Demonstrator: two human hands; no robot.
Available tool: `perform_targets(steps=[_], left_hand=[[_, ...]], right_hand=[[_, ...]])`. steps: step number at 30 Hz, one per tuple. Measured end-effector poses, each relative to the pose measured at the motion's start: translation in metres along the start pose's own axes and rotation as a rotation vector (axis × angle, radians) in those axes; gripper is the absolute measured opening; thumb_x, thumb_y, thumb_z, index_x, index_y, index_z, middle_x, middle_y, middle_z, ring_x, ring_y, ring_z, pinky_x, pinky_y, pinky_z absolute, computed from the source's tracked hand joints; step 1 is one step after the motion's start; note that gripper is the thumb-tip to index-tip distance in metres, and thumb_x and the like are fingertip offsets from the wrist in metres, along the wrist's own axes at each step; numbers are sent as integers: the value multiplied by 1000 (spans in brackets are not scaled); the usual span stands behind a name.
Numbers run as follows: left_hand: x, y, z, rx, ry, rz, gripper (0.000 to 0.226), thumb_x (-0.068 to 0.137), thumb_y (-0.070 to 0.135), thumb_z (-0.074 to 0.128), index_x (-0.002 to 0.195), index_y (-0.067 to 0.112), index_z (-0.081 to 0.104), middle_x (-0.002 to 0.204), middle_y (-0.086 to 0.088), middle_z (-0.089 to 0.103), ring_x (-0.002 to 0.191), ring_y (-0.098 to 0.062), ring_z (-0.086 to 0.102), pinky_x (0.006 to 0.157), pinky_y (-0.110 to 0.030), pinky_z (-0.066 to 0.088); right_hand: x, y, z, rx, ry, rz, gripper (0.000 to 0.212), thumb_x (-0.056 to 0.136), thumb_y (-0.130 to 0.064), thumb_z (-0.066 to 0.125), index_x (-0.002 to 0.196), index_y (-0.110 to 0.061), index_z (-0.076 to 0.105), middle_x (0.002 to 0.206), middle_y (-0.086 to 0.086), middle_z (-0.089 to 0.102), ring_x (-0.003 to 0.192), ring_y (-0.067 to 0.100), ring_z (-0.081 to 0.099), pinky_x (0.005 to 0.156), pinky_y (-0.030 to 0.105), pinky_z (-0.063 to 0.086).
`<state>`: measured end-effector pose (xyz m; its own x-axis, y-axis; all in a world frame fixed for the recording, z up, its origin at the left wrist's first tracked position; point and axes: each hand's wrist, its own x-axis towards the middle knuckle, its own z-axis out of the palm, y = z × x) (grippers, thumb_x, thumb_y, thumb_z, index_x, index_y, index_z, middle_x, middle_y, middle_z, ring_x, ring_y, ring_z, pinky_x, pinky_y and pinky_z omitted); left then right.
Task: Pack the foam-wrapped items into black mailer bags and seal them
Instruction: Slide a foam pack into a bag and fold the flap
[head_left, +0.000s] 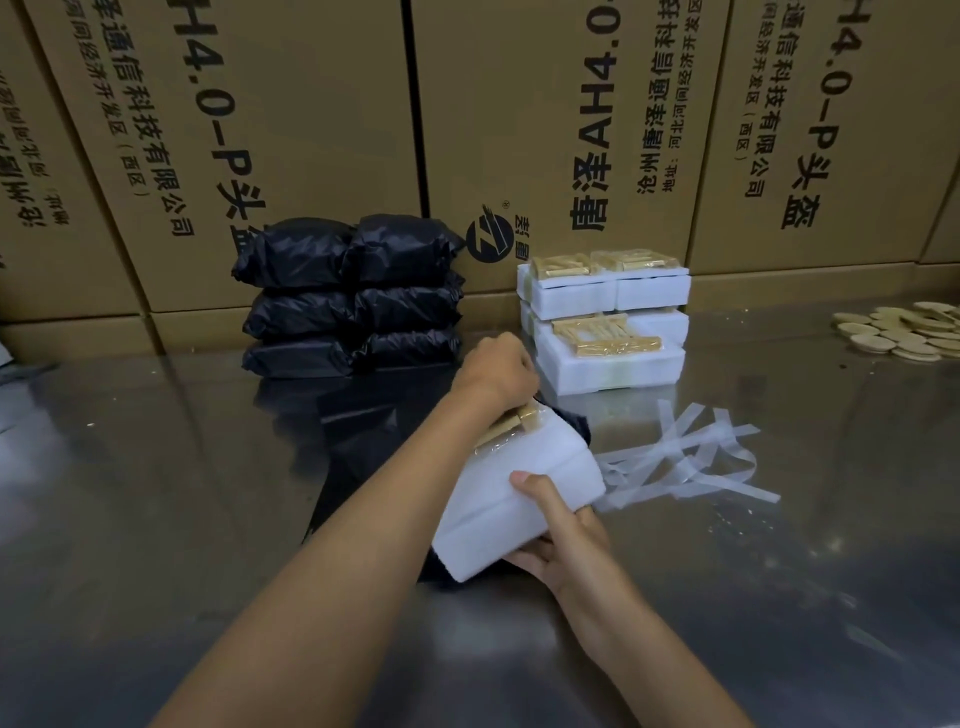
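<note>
A white foam-wrapped item (511, 512) with gold pieces on top lies tilted on the steel table, over an open black mailer bag (363, 441). My right hand (558, 535) grips its near end, thumb on top. My left hand (498, 366) is curled at the item's far end, pinching the black bag's edge there. Several sealed black bags (353, 296) are stacked at the back. Several more foam-wrapped items (605, 317) are piled to their right.
Peeled clear seal strips (691, 457) lie loose on the steel table (156, 493) right of the item. A heap of round beige discs (904, 332) sits at the far right. Large cardboard cartons (311, 130) wall off the back.
</note>
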<state>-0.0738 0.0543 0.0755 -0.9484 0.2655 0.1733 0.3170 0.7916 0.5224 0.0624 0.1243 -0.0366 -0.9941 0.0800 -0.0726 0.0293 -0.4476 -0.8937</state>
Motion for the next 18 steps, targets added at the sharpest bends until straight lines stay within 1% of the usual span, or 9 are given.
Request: perform_targets(steps=[2, 5, 7, 9, 12, 15, 18], left_hand=[[-6, 5, 6, 11, 44, 31, 24, 94, 10, 46, 102, 6, 68, 114, -14, 66, 108, -32, 60, 94, -45, 52], [-17, 9, 9, -6, 32, 111, 21, 95, 8, 45, 93, 12, 65, 106, -14, 67, 101, -31, 62, 89, -46, 53], [-21, 8, 6, -30, 37, 116, 20, 94, 10, 48, 97, 15, 67, 105, -11, 67, 99, -30, 63, 88, -45, 53], [-24, 9, 4, -32, 35, 117, 17, 92, 16, 54, 102, 18, 67, 107, -7, 68, 102, -27, 62, 89, -43, 53], [-34, 14, 6, 48, 4, 165, 16, 88, 26, 59, 103, 24, 66, 109, -5, 67, 106, -27, 60, 92, -43, 51], [-46, 12, 10, 51, -24, 197, 19, 86, 25, 59, 104, 27, 65, 108, -5, 65, 107, -29, 58, 92, -45, 51], [-55, 7, 7, 52, -34, 236, 22, 84, 26, 60, 105, 29, 65, 105, -3, 63, 108, -28, 55, 96, -41, 47]], right_hand=[[3, -4, -3, -14, 4, -7, 52, 73, -37, 81, 122, -31, 65, 113, 0, 75, 106, 19, 71, 85, 42, 61], [9, -12, -5, -13, 32, -4, 47, 78, -34, 79, 122, -28, 65, 110, 3, 76, 102, 21, 73, 76, 39, 62], [12, -15, -3, -26, 40, 7, 48, 76, -35, 80, 121, -26, 66, 107, 3, 77, 100, 21, 74, 73, 38, 62], [13, -14, -1, -47, 41, 8, 52, 71, -38, 81, 119, -25, 67, 107, 3, 77, 99, 20, 74, 73, 39, 62], [13, -12, 4, -39, 48, 3, 59, 68, -46, 83, 119, -23, 67, 108, 4, 77, 99, 19, 74, 75, 42, 63], [12, -8, 12, -51, 24, 16, 75, 57, -62, 80, 120, -23, 68, 111, 3, 76, 104, 19, 72, 81, 44, 62], [8, -2, 19, -64, 49, 9, 79, 51, -63, 80, 118, -24, 68, 111, 2, 75, 103, 19, 72, 81, 44, 62]])
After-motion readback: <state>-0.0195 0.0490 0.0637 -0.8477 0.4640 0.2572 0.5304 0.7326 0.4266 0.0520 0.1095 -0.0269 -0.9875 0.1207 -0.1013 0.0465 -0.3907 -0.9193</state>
